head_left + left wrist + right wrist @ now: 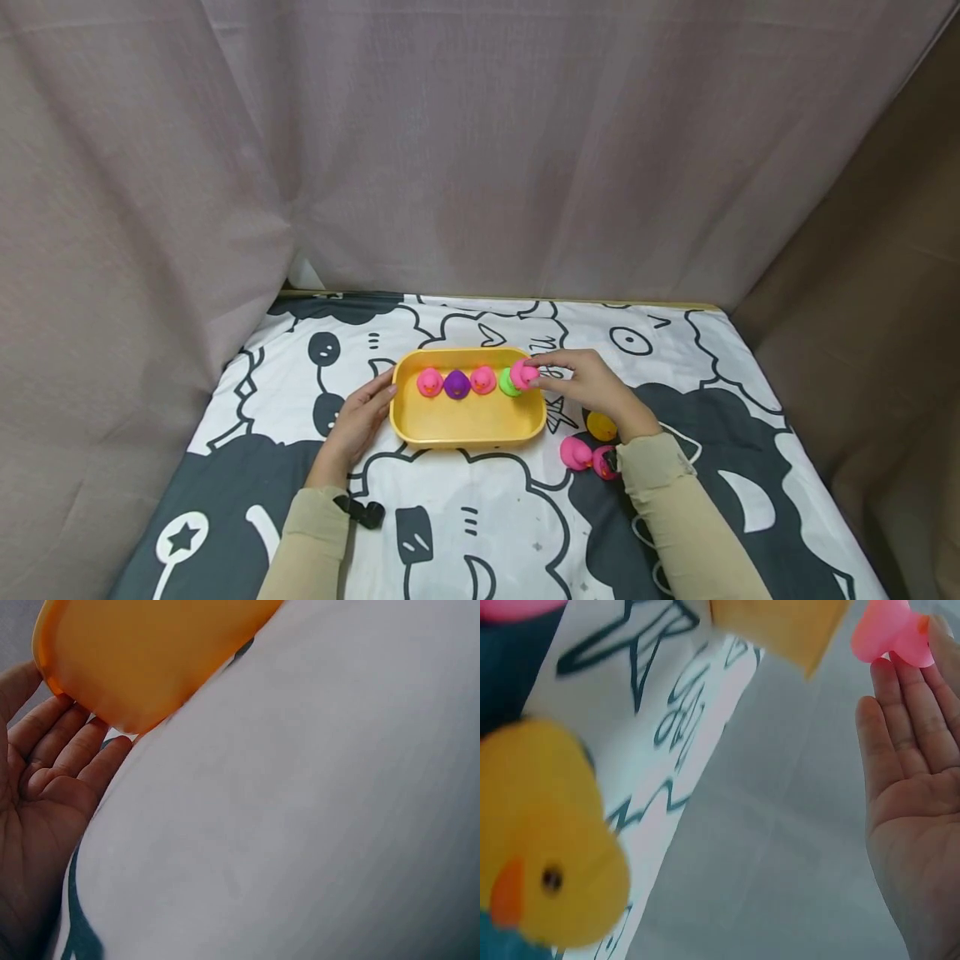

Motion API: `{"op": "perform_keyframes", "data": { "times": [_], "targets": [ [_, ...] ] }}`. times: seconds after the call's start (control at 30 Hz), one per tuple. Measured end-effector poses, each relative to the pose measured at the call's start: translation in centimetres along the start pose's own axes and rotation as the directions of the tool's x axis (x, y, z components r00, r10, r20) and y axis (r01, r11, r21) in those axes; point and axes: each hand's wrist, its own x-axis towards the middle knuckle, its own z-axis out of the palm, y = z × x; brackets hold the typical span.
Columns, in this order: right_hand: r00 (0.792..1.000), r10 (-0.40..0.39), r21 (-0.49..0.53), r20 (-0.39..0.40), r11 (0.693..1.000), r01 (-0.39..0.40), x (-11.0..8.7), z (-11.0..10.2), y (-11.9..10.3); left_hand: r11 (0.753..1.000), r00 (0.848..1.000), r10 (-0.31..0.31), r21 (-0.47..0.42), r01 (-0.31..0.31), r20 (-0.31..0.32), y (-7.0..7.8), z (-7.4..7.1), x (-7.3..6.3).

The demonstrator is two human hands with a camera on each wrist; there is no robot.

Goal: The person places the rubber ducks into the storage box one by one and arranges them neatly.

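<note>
A yellow tray [465,425] lies on the cloth. Along its far side stands a row of small toy ducks: a pink duck [430,382], a purple duck [457,385], another pink duck [483,380] and a green duck [509,384]. My left hand [362,422] holds the tray's left end, thumb at the rim and fingers against the outer wall [112,705]. Between thumb and fingertips, my right hand [592,387] pinches a pink rubber duck [889,630] at the tray's right end. This duck partly covers the green one in the head view.
Beside my right wrist are a yellow duck [601,426] and two pink ducks [576,453], one partly hidden by the sleeve. A patterned black and white cloth [480,517] covers the table. Grey curtains [480,150] hang behind and at both sides.
</note>
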Motion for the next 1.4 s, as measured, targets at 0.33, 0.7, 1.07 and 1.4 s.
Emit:
{"op": "perform_keyframes", "data": {
  "times": [0.33, 0.7, 1.07, 1.4],
  "targets": [
    [0.991, -0.121, -0.009, 0.061, 0.993, 0.121, 1.3, 2.0, -2.4, 1.000, 1.000, -0.005, -0.012, 0.005, 0.007, 0.2, 0.0, -0.1],
    [0.984, -0.121, -0.042, 0.132, 0.991, 0.128, 2.3, 4.9, -3.5, 1.000, 1.000, -0.005, -0.026, 0.005, 0.010, 0.2, -0.1, 0.3],
    [0.975, -0.165, 0.018, 0.148, 0.986, 0.165, 3.5, 8.0, -5.1, 1.000, 1.000, -0.016, -0.024, 0.016, -0.006, 0.4, -0.1, 0.1],
    [0.977, -0.079, 0.014, 0.199, 0.997, 0.078, 4.1, 10.0, -6.0, 0.999, 1.000, -0.030, -0.012, 0.030, -0.008, 0.2, 0.0, -0.3]
  ]
}}
